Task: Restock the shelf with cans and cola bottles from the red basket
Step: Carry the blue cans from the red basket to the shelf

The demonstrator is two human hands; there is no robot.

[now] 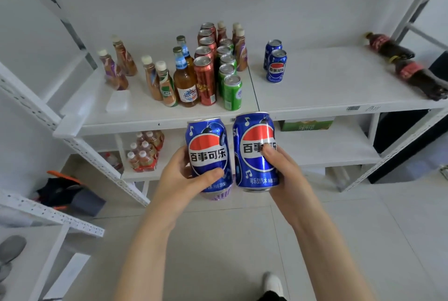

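Observation:
My left hand (186, 179) grips a blue cola can (207, 147) upright, and my right hand (282, 169) grips a second blue cola can (254, 145) beside it. Both cans hang in front of the white shelf's (327, 87) front edge, just below its board. On that shelf stand two more blue cola cans (276, 64) right of the middle. Two dark cola bottles (407, 65) lie on their sides at the far right. The red basket is not in view.
Rows of red cans (205, 63) and green cans (229, 75), plus tea and brown glass bottles (167, 82), fill the shelf's left half. A lower shelf holds a bottle pack (145, 152) and a green box (306, 124). My foot (274, 283) stands on the tiled floor.

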